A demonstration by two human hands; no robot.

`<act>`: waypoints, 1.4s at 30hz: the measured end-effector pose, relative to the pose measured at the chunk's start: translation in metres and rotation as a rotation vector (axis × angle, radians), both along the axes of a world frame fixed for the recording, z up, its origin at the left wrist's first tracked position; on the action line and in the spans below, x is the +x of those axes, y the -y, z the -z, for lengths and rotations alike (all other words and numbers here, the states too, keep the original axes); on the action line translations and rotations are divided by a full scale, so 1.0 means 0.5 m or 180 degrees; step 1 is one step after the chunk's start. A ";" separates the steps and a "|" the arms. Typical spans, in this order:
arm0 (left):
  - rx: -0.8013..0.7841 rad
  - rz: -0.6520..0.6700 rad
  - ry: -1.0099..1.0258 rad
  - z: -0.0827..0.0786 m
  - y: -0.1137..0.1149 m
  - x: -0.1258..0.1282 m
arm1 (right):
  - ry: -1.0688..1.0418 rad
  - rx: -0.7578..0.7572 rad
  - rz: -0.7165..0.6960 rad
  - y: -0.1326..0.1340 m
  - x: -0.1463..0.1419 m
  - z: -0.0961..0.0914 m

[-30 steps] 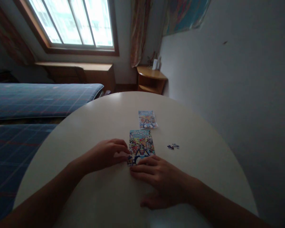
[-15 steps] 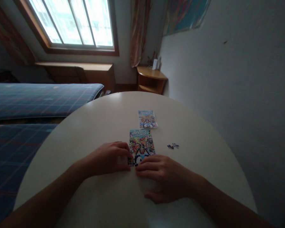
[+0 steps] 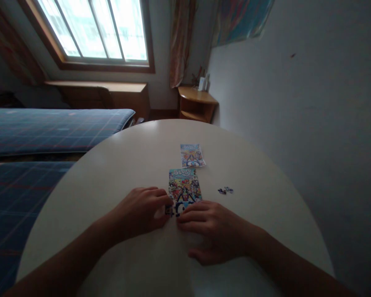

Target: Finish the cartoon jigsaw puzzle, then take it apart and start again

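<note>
A colourful jigsaw puzzle (image 3: 184, 184) lies on the round white table, its lettering at the far end and a large cartoon face near me. At its near left corner my left hand (image 3: 150, 206) pinches a small dark puzzle piece (image 3: 169, 210) between thumb and fingers. A narrow gap shows between that piece and the rest of the picture. My right hand (image 3: 208, 227) lies over the near right corner, fingers stretched out on the puzzle and thumb apart, covering part of the face. Beyond the puzzle is a paper picture (image 3: 192, 156) with the same design.
A few loose puzzle pieces (image 3: 225, 190) lie to the right on the table (image 3: 130, 161). A bed with a plaid mattress (image 3: 55, 132) stands at the left, a corner shelf (image 3: 198, 95) behind the table, and a wall on the right.
My left hand has shifted slightly, its thumb now closer to the fingers, and the corner piece sits a little further left, apart from the puzzle. My right hand stays in place.
</note>
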State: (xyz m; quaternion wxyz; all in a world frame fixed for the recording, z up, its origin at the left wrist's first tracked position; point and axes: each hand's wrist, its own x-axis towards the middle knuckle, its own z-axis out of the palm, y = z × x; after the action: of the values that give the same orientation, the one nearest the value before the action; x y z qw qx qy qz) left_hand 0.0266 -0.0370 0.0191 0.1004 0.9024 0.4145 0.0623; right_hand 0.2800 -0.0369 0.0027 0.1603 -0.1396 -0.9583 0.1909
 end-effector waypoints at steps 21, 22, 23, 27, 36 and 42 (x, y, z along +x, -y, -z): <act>-0.0815 -0.0691 0.0174 -0.012 -0.010 -0.004 | -0.0357 -0.0152 0.1166 0.007 -0.033 -0.002; -0.0874 -0.0743 0.0196 -0.012 -0.010 -0.003 | -0.0308 -0.0221 0.1384 0.009 -0.040 -0.006; -0.0924 -0.0784 0.0212 -0.012 -0.009 -0.002 | -0.0249 -0.0284 0.1561 0.010 -0.048 -0.010; -0.0946 -0.0777 0.0365 -0.003 -0.007 -0.002 | -0.0045 -0.0444 0.1921 0.013 -0.075 -0.021; -0.0934 -0.0654 0.0427 0.005 -0.005 -0.007 | -0.0116 -0.0503 0.2121 0.022 -0.081 0.010; -0.0862 -0.0651 0.0421 0.009 -0.009 -0.007 | -0.0147 -0.0512 0.2153 0.022 -0.081 0.013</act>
State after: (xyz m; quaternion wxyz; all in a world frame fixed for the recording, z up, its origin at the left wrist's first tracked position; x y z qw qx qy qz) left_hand 0.0234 -0.0325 0.0144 0.2411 0.8277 0.5012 0.0751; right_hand 0.2396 -0.0478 -0.0038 0.2246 -0.4571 -0.8358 0.2050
